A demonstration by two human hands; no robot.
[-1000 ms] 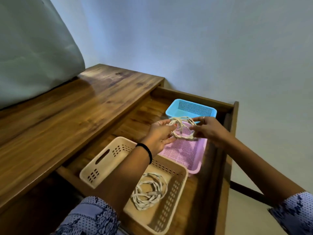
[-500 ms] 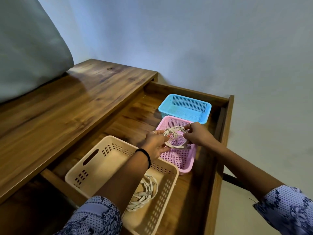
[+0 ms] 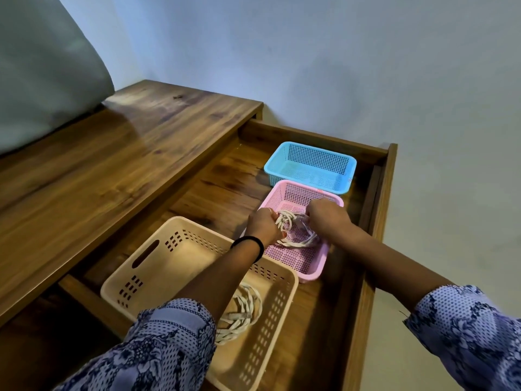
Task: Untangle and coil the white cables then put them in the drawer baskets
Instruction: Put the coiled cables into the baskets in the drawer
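A grey cushion [image 3: 42, 66] rests on the wooden desktop [image 3: 112, 153] beside a pale wall [image 3: 338, 66].

Both forearms are bare below blue-purple floral, dotted sleeves [image 3: 158, 342]; a black band [image 3: 249, 244] circles the left wrist.

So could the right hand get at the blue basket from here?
Probably yes: the blue basket sits open just beyond the pink basket, nothing between, but the right hand is gripping the coiled cable.

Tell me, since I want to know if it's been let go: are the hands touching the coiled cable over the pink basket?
Touching. The head view shows the left hand and right hand gripping opposite sides of the coiled cable.
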